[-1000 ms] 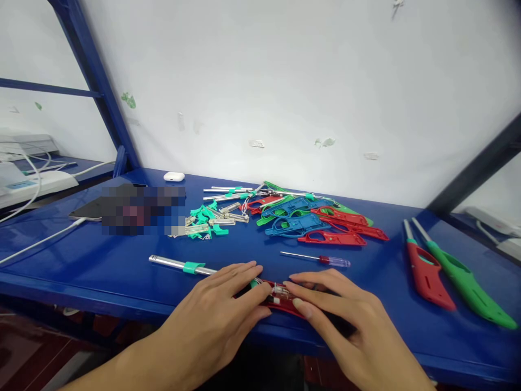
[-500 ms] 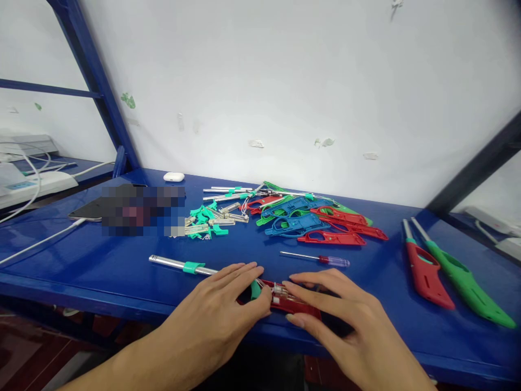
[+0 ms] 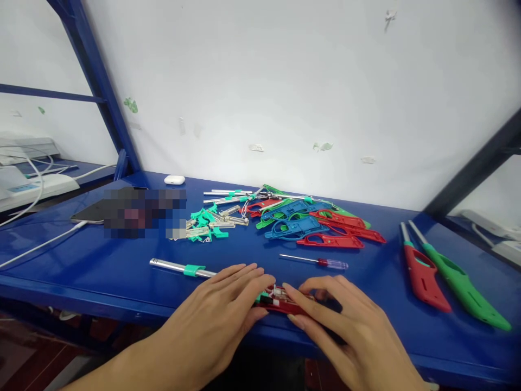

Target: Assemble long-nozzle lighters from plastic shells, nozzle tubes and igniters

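Near the front edge of the blue table lies a red lighter casing half [image 3: 285, 305], its inner parts exposed. A metal lighter tube [image 3: 171, 265] with a green collar [image 3: 194, 270] reaches out of it to the left. My left hand [image 3: 220, 304] is closed over the tube end and casing, with its thumb and fingertips at the green trigger. My right hand [image 3: 345, 315] grips the casing's other end, its fingertips by the clear fuel tank [image 3: 291, 294]. Both palms hide much of the casing. Behind the hands rests a screwdriver [image 3: 331, 264] with a purple handle.
Toward the back are piled red, blue and green casing halves [image 3: 299, 226], metal tubes [image 3: 228, 199], and green triggers with clear tanks [image 3: 207, 220]. Two whole lighters [image 3: 425, 277] lie at right. A phone [image 3: 91, 212] with a cable and a white earbud case [image 3: 175, 180] are at left.
My left thumb has moved down to the near side of the casing, and its index finger now reaches across the top. A black piece shows beside the trigger. My right fingers are slightly more bent.
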Tool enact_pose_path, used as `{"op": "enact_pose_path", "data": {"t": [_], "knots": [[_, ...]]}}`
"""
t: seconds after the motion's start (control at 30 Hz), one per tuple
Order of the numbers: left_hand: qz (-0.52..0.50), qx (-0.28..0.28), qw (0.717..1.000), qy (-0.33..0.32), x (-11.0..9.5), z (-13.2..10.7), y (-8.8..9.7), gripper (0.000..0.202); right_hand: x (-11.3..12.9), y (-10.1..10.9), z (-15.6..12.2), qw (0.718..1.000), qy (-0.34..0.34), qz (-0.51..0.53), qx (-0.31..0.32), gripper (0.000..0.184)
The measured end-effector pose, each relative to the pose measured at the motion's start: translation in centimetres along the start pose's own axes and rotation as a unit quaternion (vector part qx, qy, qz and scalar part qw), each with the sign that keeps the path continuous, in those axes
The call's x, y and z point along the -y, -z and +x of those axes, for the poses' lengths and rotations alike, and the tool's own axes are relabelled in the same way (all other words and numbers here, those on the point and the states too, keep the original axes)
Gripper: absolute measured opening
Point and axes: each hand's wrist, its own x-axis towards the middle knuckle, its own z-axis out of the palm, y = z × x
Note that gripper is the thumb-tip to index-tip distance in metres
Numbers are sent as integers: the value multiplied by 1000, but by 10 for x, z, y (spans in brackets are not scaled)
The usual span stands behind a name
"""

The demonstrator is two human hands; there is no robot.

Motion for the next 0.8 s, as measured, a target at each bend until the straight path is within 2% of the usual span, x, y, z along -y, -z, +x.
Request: {"op": "enact_pose_path", "data": {"t": [0.13, 0.23, 0.33, 0.57, 0.8], "knots": [[-17, -5, 999, 48, 9, -7, 9, 44, -4, -3, -2, 1000, 0, -3, -17, 38], [-45, -45, 995, 71, 18, -11, 12, 34, -6, -4, -1, 1000, -7, -6, -22, 37], [-81, -61, 993, 62, 22, -10, 14, 29, -6, -3, -1, 1000, -5, 0, -28, 36], [-121, -51, 990, 56, 21, -4, 15, 26, -5, -2, -1, 999, -6, 2, -42, 35], [-148, 13, 985, 93, 31, 8, 18, 27, -5, 0, -1, 999, -1, 4, -34, 35]]}}
